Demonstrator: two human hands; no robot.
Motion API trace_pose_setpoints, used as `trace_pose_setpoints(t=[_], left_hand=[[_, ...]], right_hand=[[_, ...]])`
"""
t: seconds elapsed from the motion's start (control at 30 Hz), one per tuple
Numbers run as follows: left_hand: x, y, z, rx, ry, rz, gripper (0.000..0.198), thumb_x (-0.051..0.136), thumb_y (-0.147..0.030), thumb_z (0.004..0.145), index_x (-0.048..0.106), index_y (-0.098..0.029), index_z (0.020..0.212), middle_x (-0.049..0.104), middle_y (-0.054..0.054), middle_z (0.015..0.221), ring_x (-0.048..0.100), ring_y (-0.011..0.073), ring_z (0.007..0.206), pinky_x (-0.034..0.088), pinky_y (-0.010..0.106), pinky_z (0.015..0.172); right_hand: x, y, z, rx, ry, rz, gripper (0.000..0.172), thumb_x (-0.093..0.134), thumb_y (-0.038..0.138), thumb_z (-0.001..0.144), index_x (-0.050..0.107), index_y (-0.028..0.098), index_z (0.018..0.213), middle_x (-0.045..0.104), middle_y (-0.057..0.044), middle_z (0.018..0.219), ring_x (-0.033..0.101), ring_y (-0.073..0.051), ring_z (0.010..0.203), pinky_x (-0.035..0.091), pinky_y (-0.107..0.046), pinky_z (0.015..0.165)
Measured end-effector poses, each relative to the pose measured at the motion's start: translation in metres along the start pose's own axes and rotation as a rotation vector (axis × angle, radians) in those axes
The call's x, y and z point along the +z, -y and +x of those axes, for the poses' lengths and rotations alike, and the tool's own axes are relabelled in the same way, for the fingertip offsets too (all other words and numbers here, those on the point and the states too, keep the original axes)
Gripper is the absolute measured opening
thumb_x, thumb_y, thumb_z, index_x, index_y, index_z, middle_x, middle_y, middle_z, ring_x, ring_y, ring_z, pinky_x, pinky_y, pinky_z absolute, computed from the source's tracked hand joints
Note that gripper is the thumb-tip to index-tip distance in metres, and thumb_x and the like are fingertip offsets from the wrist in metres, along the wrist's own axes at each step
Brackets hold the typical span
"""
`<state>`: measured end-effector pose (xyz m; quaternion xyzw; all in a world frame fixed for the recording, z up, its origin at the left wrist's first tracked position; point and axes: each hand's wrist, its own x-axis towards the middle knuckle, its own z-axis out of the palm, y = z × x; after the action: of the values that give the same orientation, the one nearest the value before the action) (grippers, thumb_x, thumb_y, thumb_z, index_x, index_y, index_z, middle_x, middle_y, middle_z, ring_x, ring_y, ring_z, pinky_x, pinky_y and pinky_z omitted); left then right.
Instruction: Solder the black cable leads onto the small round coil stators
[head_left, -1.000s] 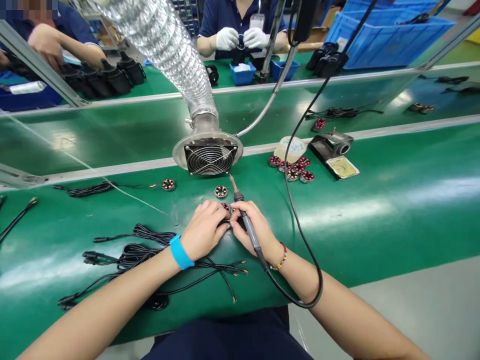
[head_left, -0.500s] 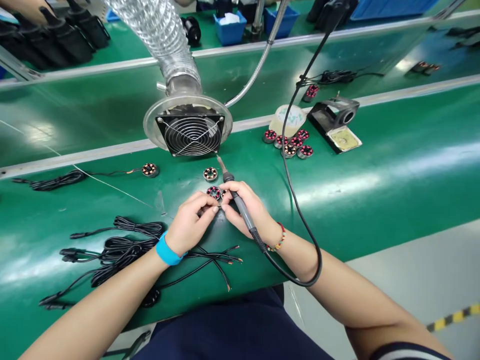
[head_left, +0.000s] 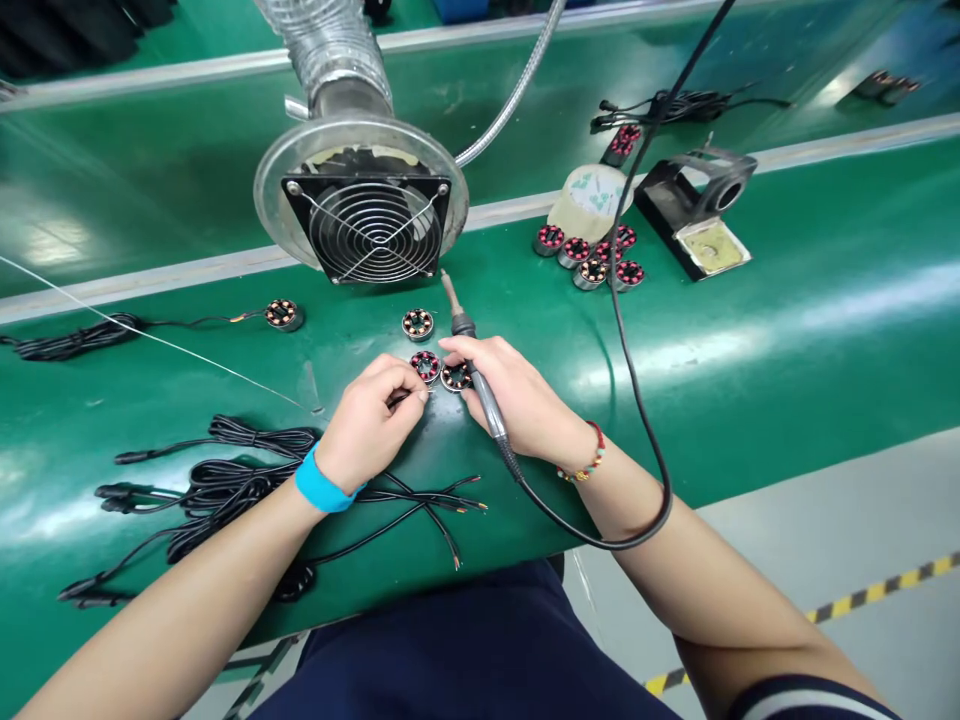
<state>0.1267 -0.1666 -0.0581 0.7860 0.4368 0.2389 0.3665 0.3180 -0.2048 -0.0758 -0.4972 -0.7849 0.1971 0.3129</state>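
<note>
My left hand is closed in a pinch. A dark cable shows between its fingers, with a thin wire tip at the fingertips. My right hand holds a soldering iron, its tip pointing away from me towards the fan. The thumb and fingers of that hand also reach around a copper-wound motor stator. Just left of it, by my left fingertips, lies a stator with red windings. Another copper-wound stator sits farther back, apart from both hands.
A fume extractor fan hangs over the bench at the back. Black cables lie bundled at left, and a stator with cable lies behind them. Several stators, a tape roll and an iron stand are at right.
My right hand has moved apart from the left fingertips and onto the copper-wound stator, still with the iron. The left hand keeps its pinch. The camera view has shifted downward.
</note>
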Motion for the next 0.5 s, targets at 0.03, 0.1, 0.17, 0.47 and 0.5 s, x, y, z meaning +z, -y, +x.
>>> trace_pose_setpoints(t=[0.03, 0.1, 0.17, 0.47, 0.5], left_hand=[[-0.001, 0.001, 0.000, -0.004, -0.002, -0.009, 0.013, 0.051, -0.015, 0.080, 0.058, -0.018, 0.071, 0.058, 0.002, 0.080, 0.055, 0.0144, 0.078, 0.046, 0.026, 0.070], [-0.002, 0.002, 0.000, -0.021, 0.007, -0.023, 0.013, 0.052, -0.016, 0.080, 0.059, -0.018, 0.070, 0.058, 0.002, 0.080, 0.055, 0.0143, 0.078, 0.046, 0.026, 0.071], [-0.003, 0.002, 0.000, -0.043, 0.027, -0.024, 0.013, 0.052, -0.018, 0.081, 0.059, -0.019, 0.069, 0.058, 0.002, 0.080, 0.055, 0.0144, 0.078, 0.046, 0.027, 0.071], [0.002, 0.002, -0.001, -0.093, 0.041, 0.014, 0.016, 0.055, -0.023, 0.081, 0.064, -0.019, 0.068, 0.059, 0.002, 0.083, 0.056, 0.0155, 0.082, 0.049, 0.027, 0.073], [0.003, 0.002, -0.001, -0.095, 0.034, 0.018, 0.016, 0.056, -0.023, 0.081, 0.064, -0.019, 0.068, 0.059, 0.002, 0.083, 0.056, 0.0154, 0.082, 0.049, 0.027, 0.072]], right_hand=[[0.001, 0.001, 0.000, 0.009, 0.003, -0.029, 0.047, 0.046, 0.010, 0.085, 0.041, 0.019, 0.131, 0.063, -0.008, 0.110, 0.055, -0.023, 0.098, 0.049, -0.042, 0.089], [0.004, 0.004, 0.001, 0.035, 0.011, -0.082, 0.044, 0.048, 0.015, 0.087, 0.043, 0.018, 0.131, 0.063, -0.008, 0.106, 0.054, -0.023, 0.094, 0.050, -0.042, 0.085], [0.006, 0.006, 0.001, 0.062, 0.015, -0.110, 0.044, 0.051, 0.017, 0.087, 0.045, 0.019, 0.131, 0.062, -0.008, 0.103, 0.054, -0.023, 0.092, 0.050, -0.043, 0.083], [-0.039, 0.027, -0.007, 0.216, -0.129, 0.190, 0.035, 0.048, 0.023, 0.095, 0.049, 0.028, 0.129, 0.065, 0.002, 0.099, 0.066, -0.012, 0.083, 0.055, -0.030, 0.080], [-0.042, 0.032, -0.011, 0.228, -0.166, 0.199, 0.032, 0.051, 0.025, 0.094, 0.052, 0.028, 0.126, 0.065, 0.002, 0.098, 0.065, -0.011, 0.079, 0.055, -0.028, 0.076]])
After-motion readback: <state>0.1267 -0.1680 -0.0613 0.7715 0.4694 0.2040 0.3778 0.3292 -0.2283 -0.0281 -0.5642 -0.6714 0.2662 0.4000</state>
